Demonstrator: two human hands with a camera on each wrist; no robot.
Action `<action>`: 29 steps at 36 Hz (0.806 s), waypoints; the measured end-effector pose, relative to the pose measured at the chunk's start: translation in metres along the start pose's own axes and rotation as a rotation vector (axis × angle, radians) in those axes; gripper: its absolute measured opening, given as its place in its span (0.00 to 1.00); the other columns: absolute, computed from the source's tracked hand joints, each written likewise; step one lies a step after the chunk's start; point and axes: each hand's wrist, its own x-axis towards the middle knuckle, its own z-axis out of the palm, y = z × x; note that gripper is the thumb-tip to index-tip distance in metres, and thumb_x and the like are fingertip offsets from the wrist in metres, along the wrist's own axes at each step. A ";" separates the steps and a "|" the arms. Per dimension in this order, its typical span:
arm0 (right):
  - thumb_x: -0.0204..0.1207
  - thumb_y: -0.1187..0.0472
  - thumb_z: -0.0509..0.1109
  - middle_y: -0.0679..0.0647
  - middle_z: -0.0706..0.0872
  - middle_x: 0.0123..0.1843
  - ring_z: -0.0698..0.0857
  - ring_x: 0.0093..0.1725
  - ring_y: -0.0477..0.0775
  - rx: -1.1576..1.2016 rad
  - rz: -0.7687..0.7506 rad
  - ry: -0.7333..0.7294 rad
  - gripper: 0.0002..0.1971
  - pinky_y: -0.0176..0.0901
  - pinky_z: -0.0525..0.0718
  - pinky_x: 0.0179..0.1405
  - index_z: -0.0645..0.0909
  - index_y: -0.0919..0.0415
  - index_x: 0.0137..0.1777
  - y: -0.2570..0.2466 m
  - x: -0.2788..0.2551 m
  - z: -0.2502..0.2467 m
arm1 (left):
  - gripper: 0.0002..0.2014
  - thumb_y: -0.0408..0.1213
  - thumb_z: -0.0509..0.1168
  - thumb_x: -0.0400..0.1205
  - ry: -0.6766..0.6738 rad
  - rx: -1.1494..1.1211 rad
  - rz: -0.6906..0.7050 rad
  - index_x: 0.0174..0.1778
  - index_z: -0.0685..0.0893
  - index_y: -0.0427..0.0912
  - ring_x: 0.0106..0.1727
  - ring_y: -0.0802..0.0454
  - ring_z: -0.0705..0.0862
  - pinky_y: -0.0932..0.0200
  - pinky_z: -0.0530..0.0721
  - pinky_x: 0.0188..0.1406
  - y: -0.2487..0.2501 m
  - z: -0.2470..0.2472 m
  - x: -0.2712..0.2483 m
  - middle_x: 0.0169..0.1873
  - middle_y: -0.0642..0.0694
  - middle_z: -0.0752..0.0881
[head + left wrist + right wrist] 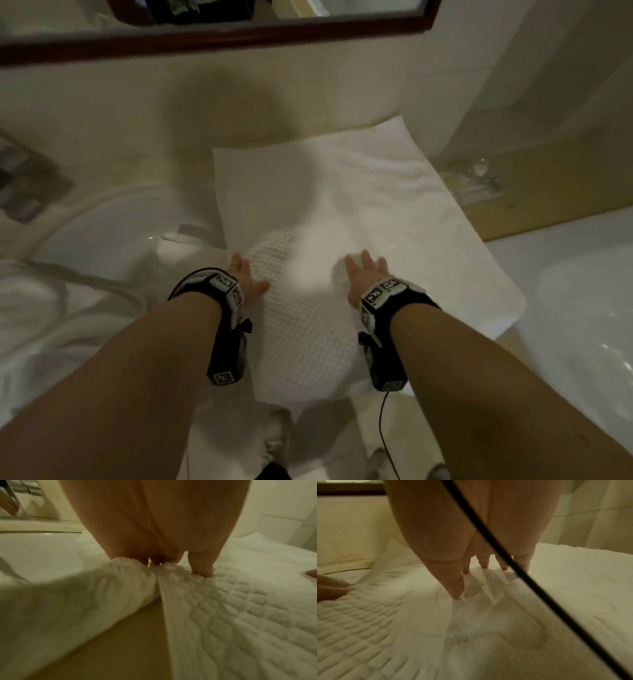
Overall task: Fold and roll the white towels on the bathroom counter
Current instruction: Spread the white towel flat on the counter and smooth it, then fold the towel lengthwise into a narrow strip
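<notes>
On the bathroom counter, nearest the person first:

Wrist units: black strapped camera mounts with square printed markers, one on each forearm; a thin black cable (505,555) hangs from the right one.

Left hand (247,278): at the left edge of the towel. In the left wrist view its fingers (202,566) are curled down round a bunched fold of the edge, gripping it.

Right hand (363,278): on the towel, to the right of the left hand and apart from it. Fingers (453,585) straight and spread, tips pressing down into the cloth; nothing is gripped.

White towel (342,192): waffle-textured, spread flat along the counter (534,192) and running away from the person; near end hangs over the front edge. The left edge overlaps the basin rim.

Basin (102,233): white, round, set in the counter just left of the towel.

Loose white cloth (41,308): heaped at near left, beside the basin.

Mirror frame (212,41): dark wood, on the wall beyond the counter.
</notes>
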 end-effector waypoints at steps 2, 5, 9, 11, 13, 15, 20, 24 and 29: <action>0.77 0.54 0.67 0.52 0.29 0.84 0.35 0.83 0.64 0.033 0.010 0.019 0.47 0.60 0.46 0.83 0.34 0.46 0.83 -0.001 -0.001 0.007 | 0.42 0.57 0.53 0.84 0.041 0.022 0.012 0.82 0.44 0.31 0.84 0.42 0.45 0.54 0.53 0.82 0.000 -0.002 0.008 0.82 0.36 0.40; 0.77 0.50 0.65 0.53 0.32 0.84 0.36 0.83 0.62 0.113 0.024 0.066 0.44 0.56 0.46 0.83 0.38 0.47 0.83 -0.003 -0.009 0.019 | 0.42 0.57 0.55 0.83 0.152 0.051 0.042 0.83 0.46 0.33 0.83 0.36 0.44 0.48 0.51 0.83 0.004 -0.006 0.009 0.82 0.34 0.46; 0.78 0.55 0.63 0.56 0.45 0.83 0.51 0.81 0.62 0.221 0.033 0.205 0.36 0.54 0.58 0.79 0.49 0.48 0.82 -0.009 -0.035 0.039 | 0.36 0.49 0.59 0.84 0.156 0.032 0.042 0.84 0.48 0.43 0.83 0.37 0.51 0.47 0.57 0.81 0.008 -0.009 -0.019 0.82 0.37 0.40; 0.77 0.60 0.62 0.59 0.55 0.79 0.60 0.76 0.63 0.256 0.056 0.311 0.32 0.54 0.64 0.74 0.56 0.51 0.79 -0.014 -0.052 0.051 | 0.37 0.48 0.59 0.85 0.123 0.018 0.036 0.84 0.44 0.45 0.83 0.38 0.50 0.50 0.60 0.80 0.006 -0.004 -0.028 0.82 0.40 0.35; 0.78 0.61 0.61 0.61 0.61 0.77 0.64 0.74 0.63 0.289 0.087 0.355 0.30 0.53 0.67 0.73 0.57 0.56 0.79 -0.016 -0.065 0.060 | 0.37 0.49 0.57 0.85 0.136 0.050 0.055 0.84 0.43 0.45 0.83 0.40 0.50 0.50 0.58 0.81 0.003 0.003 -0.037 0.83 0.43 0.38; 0.81 0.58 0.58 0.62 0.65 0.77 0.67 0.75 0.63 0.346 0.099 0.302 0.28 0.52 0.68 0.74 0.59 0.63 0.79 -0.017 -0.080 0.067 | 0.34 0.46 0.58 0.85 0.148 0.035 0.090 0.84 0.49 0.47 0.82 0.40 0.55 0.50 0.60 0.80 -0.001 0.014 -0.047 0.83 0.44 0.44; 0.83 0.55 0.59 0.61 0.74 0.75 0.74 0.73 0.61 0.385 0.042 0.196 0.23 0.47 0.73 0.70 0.69 0.65 0.76 -0.026 -0.106 0.099 | 0.24 0.40 0.63 0.81 0.302 -0.009 0.118 0.74 0.71 0.47 0.75 0.37 0.68 0.48 0.72 0.73 -0.007 0.037 -0.076 0.80 0.42 0.52; 0.80 0.52 0.64 0.61 0.84 0.63 0.84 0.61 0.61 0.514 0.028 0.109 0.19 0.43 0.82 0.55 0.80 0.63 0.64 -0.035 -0.119 0.141 | 0.22 0.36 0.63 0.81 0.405 -0.087 0.111 0.72 0.71 0.45 0.69 0.36 0.70 0.46 0.74 0.68 -0.009 0.057 -0.092 0.72 0.39 0.62; 0.80 0.51 0.65 0.58 0.79 0.69 0.79 0.67 0.60 0.490 -0.023 0.108 0.21 0.46 0.77 0.61 0.76 0.58 0.70 -0.050 -0.129 0.173 | 0.24 0.33 0.63 0.81 0.273 -0.123 0.057 0.73 0.65 0.39 0.61 0.34 0.79 0.48 0.77 0.58 -0.006 0.071 -0.103 0.69 0.34 0.66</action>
